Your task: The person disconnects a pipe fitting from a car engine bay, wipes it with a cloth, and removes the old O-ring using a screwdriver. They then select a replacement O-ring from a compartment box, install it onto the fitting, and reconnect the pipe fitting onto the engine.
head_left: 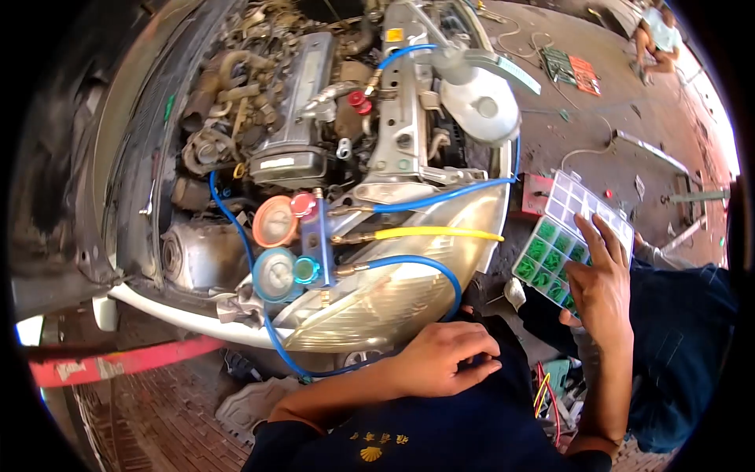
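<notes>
My left hand [450, 359] is held in front of my dark shirt, fingers curled and thumb close to them. Whatever it may hold is hidden. My right hand [604, 287] hovers over or touches a clear compartment case [517, 271], with fingers stretched out and apart. Green rings [544, 250] fill several compartments, and the case's lid [565, 193] is folded back. Left of my hands, a manifold gauge set [317, 240] with a red and a blue dial lies by the headlight [377, 307]. Blue hoses [440, 193] and a yellow hose [440, 233] run from it.
An open engine bay [303, 118] holds a white reservoir [480, 106]. A co-worker in dark clothes [680, 338] is at the right, beside the case. Another person [657, 43] sits far off. Tool trays [570, 69] lie on the ground; a red bar [126, 360] is at left.
</notes>
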